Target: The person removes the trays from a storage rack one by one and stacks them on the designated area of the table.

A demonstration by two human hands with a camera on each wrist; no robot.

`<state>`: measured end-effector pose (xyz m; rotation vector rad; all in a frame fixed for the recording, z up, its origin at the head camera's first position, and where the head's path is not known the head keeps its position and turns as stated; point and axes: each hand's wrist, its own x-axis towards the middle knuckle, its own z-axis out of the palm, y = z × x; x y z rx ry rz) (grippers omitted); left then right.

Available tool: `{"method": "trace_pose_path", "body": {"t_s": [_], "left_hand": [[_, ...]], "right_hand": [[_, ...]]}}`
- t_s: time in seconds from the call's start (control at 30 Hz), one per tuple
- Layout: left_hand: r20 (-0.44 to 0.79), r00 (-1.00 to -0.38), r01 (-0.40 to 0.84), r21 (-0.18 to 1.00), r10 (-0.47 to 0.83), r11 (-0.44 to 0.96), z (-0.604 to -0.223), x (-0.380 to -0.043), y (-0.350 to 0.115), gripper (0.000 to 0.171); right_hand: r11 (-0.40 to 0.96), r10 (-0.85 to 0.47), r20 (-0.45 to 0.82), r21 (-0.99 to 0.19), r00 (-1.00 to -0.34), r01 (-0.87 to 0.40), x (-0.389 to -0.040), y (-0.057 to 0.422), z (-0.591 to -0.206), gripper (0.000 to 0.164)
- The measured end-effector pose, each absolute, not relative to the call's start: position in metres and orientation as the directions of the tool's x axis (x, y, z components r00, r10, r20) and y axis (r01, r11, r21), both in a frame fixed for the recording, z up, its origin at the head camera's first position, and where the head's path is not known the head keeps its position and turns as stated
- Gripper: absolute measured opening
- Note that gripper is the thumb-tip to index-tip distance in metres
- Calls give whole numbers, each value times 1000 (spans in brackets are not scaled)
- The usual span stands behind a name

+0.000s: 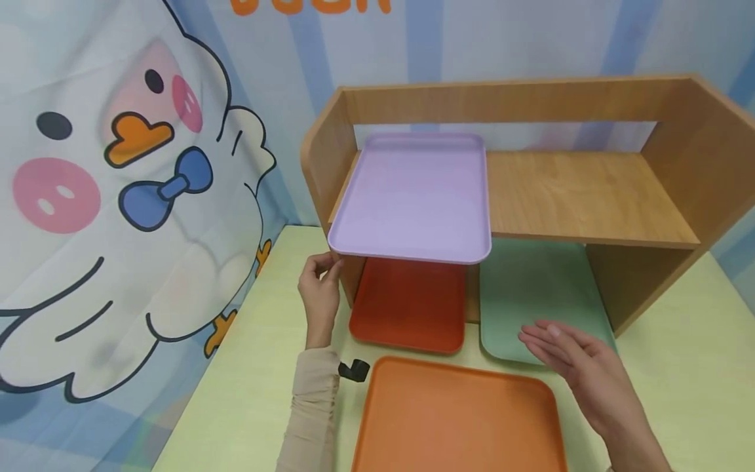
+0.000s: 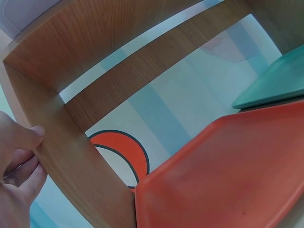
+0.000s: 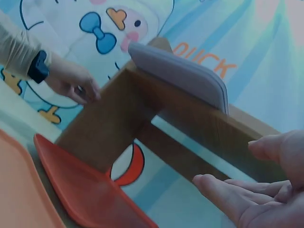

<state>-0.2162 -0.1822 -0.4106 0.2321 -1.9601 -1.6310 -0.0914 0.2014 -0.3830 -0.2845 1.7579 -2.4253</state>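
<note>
My left hand (image 1: 319,286) pinches the front edge of the left side panel of a wooden shelf (image 2: 52,128), thumb on the panel and fingers bent at its outer side. My right hand (image 1: 584,367) is held in front of the lower right compartment, fingers straight and nothing in it. It overlaps the green tray (image 1: 539,288) in the head view. A lilac tray (image 1: 419,196) lies on the upper board's left half, its front jutting past the edge. Below it, the red tray (image 1: 413,305) pokes out of the lower left compartment.
An orange tray (image 1: 460,419) lies on the pale yellow table (image 1: 236,367) in front of the shelf. A cloth backdrop (image 1: 248,59) with a cartoon duck stands behind and to the left. The upper board's bare right half (image 1: 584,196) shows wood grain.
</note>
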Motion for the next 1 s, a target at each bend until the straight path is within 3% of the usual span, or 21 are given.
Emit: {"method": "trace_pose_path", "body": {"t_s": [0.6, 1.0], "left_hand": [[320, -822, 219, 941, -472, 257, -411, -215, -183, 20], [340, -820, 233, 933, -462, 273, -410, -213, -182, 20]], "right_hand": [[-548, -195, 150, -836, -969, -20, -116, 162, -354, 25], [-583, -186, 147, -813, -972, -11, -123, 143, -341, 21]]}}
